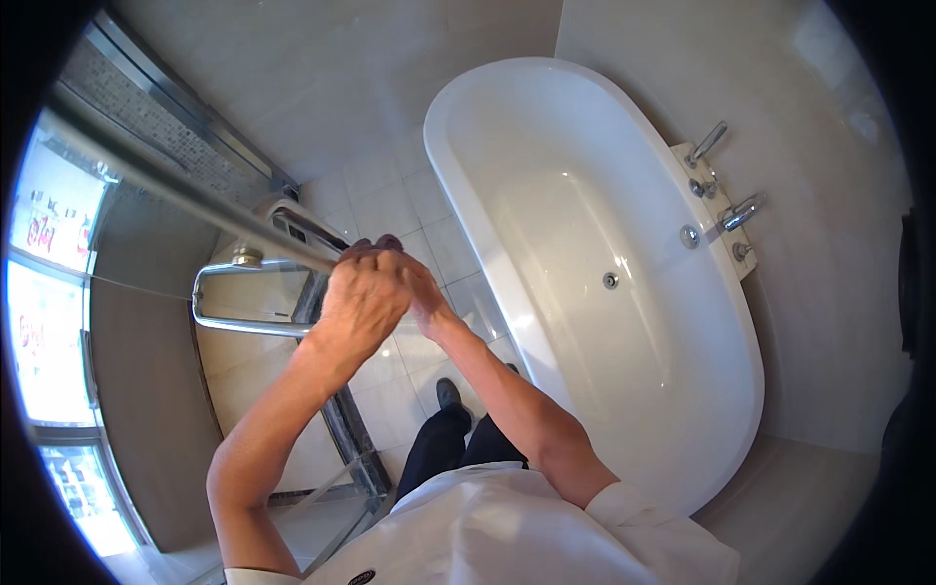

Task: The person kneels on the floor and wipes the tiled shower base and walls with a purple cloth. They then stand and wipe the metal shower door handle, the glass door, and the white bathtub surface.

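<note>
My left hand and my right hand meet in front of me at the edge of a glass shower door. Both hands have bent fingers, and the left one partly covers the right. Something dark shows just beyond the knuckles; whether it is a cloth or shaded fingers is unclear. My fingertips and whatever they grip are hidden. Below and left of my hands is the door's looped chrome handle. A round metal fitting sits on the glass close by.
On the right stands a white oval bathtub, with a chrome tap and a lever on its far side. A dark stone sill crosses the tiled floor by my feet. Bright windows are at the left.
</note>
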Demonstrator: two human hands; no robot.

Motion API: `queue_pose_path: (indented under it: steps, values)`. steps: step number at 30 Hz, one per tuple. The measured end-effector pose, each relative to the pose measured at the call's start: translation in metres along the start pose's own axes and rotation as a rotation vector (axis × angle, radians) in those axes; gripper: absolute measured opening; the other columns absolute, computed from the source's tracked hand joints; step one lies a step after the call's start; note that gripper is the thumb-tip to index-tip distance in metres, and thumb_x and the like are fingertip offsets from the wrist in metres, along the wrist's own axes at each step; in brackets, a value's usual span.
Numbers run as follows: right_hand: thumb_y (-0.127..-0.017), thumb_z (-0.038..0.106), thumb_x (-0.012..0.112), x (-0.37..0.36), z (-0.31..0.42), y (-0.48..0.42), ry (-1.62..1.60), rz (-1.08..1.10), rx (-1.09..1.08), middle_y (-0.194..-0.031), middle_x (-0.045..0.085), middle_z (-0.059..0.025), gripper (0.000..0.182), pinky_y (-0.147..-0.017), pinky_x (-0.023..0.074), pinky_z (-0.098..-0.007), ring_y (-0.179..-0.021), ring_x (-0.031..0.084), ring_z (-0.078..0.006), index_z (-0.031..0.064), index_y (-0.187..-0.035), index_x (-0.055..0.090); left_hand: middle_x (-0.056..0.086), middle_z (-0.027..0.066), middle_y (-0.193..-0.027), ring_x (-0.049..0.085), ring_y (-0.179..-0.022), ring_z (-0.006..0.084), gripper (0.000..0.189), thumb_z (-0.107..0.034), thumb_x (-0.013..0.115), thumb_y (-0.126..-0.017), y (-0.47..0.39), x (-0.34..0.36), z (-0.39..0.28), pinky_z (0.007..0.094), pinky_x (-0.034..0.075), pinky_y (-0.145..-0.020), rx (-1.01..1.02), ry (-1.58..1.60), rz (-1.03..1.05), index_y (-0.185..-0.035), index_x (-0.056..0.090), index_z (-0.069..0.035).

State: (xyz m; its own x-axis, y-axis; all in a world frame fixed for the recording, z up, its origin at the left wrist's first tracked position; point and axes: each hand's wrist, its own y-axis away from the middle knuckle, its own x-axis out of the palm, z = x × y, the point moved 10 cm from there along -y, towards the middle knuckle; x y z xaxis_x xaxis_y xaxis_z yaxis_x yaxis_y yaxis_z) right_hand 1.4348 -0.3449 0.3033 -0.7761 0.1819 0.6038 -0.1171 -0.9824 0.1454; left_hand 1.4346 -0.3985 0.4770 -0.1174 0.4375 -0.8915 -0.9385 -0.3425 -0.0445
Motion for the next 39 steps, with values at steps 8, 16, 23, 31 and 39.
queue_pose_path:
  steps: [8, 16, 23, 31, 39]
  values:
    - [-0.096, 0.033, 0.049, 0.000, -0.015, 0.012, -0.041, -0.023, 0.139, -0.088, 0.055, 0.0005, 0.029, -0.068, 0.0424, -0.0240, -0.078, 0.049, -0.0074, 0.0070, -0.105, 0.059, 0.062, 0.0139, -0.089, 0.064, -0.081, 0.0265, 0.024, -0.005, 0.058, -0.074, 0.007, 0.012, -0.001, 0.0367, 0.048, -0.070, -0.179, 0.104, 0.085, -0.098, 0.061, 0.000]
    - [-0.097, 0.028, 0.050, 0.004, -0.041, 0.045, -0.174, -0.093, 0.039, -0.089, 0.058, -0.0008, 0.022, -0.074, 0.0433, -0.0259, -0.082, 0.050, -0.0080, 0.0078, -0.101, 0.057, 0.059, 0.0116, -0.079, 0.060, -0.074, 0.0234, 0.027, -0.005, 0.058, -0.070, 0.036, 0.014, -0.023, 0.0354, 0.043, -0.066, -0.325, 0.126, 0.031, -0.096, 0.060, 0.002]
    - [-0.098, 0.024, 0.046, 0.031, -0.043, 0.094, 0.635, 0.019, -0.475, -0.092, 0.056, -0.0062, 0.019, -0.077, 0.0456, -0.0301, -0.090, 0.055, -0.0179, 0.0095, -0.110, 0.051, 0.055, 0.0100, -0.075, 0.056, -0.071, 0.0222, 0.032, -0.010, 0.060, -0.066, 0.081, -0.006, -0.046, 0.0340, 0.041, -0.067, -0.396, 0.148, -0.062, -0.094, 0.061, 0.005]
    - [-0.100, 0.029, 0.042, 0.059, -0.107, 0.150, 0.142, 0.176, 0.032, -0.097, 0.055, -0.0004, 0.025, -0.078, 0.0440, -0.0251, -0.085, 0.052, -0.0089, 0.0096, -0.110, 0.053, 0.054, 0.0111, -0.083, 0.055, -0.078, 0.0251, 0.037, -0.009, 0.058, -0.071, 0.159, -0.023, -0.063, 0.0362, 0.039, -0.071, -0.620, 0.286, 0.132, -0.106, 0.059, 0.004]
    - [-0.096, 0.031, 0.049, 0.105, -0.107, 0.194, 0.381, 0.031, 0.128, -0.095, 0.060, -0.0130, 0.032, -0.077, 0.0464, -0.0334, -0.086, 0.056, -0.0189, 0.0038, -0.114, 0.049, 0.061, 0.0167, -0.103, 0.059, -0.091, 0.0291, 0.042, 0.000, 0.061, -0.065, 0.268, -0.042, -0.066, 0.0389, 0.043, -0.077, -1.072, 0.327, -0.082, -0.108, 0.062, -0.002]
